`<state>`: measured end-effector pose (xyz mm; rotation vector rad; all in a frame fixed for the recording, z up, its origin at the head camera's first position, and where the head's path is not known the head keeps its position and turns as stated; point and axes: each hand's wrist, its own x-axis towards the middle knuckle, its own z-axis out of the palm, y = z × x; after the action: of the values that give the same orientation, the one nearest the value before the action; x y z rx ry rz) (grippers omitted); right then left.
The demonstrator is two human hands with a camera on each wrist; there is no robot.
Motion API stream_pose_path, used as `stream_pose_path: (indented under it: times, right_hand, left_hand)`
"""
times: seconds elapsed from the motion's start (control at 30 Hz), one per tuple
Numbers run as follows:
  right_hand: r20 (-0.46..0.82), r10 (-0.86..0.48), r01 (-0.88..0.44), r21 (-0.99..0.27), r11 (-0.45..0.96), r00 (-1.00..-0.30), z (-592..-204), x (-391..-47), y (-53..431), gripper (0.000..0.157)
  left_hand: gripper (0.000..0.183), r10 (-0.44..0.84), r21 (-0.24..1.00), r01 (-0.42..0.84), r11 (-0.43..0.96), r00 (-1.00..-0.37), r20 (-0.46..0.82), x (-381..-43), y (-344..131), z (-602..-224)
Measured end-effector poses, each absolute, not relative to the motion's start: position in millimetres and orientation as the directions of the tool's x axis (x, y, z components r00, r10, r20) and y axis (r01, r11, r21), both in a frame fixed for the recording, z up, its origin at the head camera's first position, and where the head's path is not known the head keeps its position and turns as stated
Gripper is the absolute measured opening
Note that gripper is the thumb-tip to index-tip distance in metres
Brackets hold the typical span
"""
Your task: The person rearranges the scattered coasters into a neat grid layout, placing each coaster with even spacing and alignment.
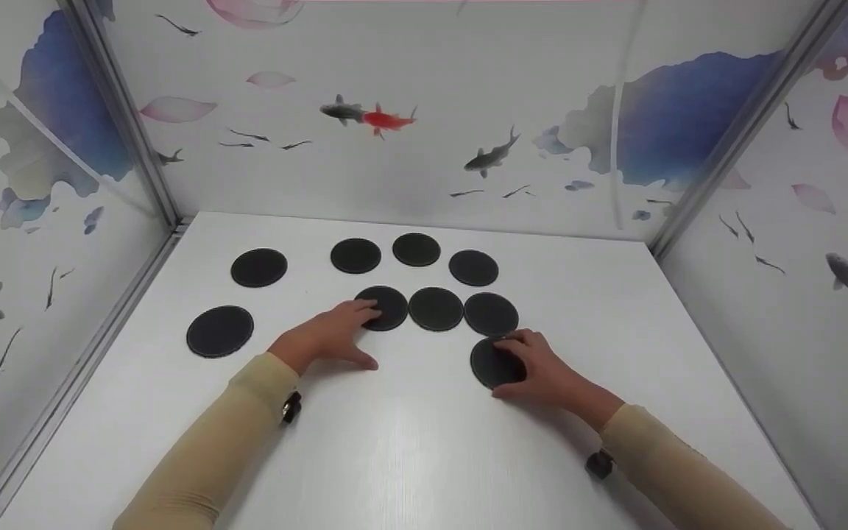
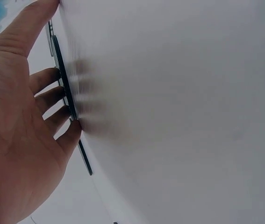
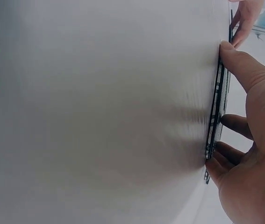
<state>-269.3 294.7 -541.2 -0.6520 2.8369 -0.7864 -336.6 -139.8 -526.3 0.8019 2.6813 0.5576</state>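
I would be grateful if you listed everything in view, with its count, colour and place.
Smooth white tabletop: one, white, in the middle of the head view.
Flat round black discs: nine, black, on the tabletop; two at left, three at the back, three in a row before those, one nearest the person.
Printed wall panels: three, white, at back, left and right.
Painted fish: several, grey or red, on the panels.
Straight corner posts: two, grey, at the rear corners.
Long sleeves: two, beige, on the forearms.
Small wrist devices: two, black, below the wrists.
Left hand: one, touching the row's leftmost disc.
Right hand: one, gripping the nearest disc.
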Motion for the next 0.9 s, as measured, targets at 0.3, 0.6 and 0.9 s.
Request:
stream_pose_path:
  times: [0.3, 0.6, 0.9]
  right_hand:
    - [0.022, -0.465, -0.413, -0.499, 0.762, -0.885, -539, -273, 298, 0.089]
    - [0.078, -0.496, -0.473, -0.459, 0.752, -0.865, -532, -294, 302, 0.083]
    - [-0.046, -0.559, -0.48, -0.456, 0.749, -0.828, -529, -320, 305, 0.094]
  left_hand:
    - [0.103, 0.581, 0.436, 0.473, 0.766, -0.8, -0.154, -337, -139, -527]
    - [0.104, 0.587, 0.42, 0.487, 0.766, -0.796, -0.148, -340, -139, -529]
    - [0.104, 0.584, 0.431, 0.477, 0.766, -0.797, -0.154, -337, -138, -526]
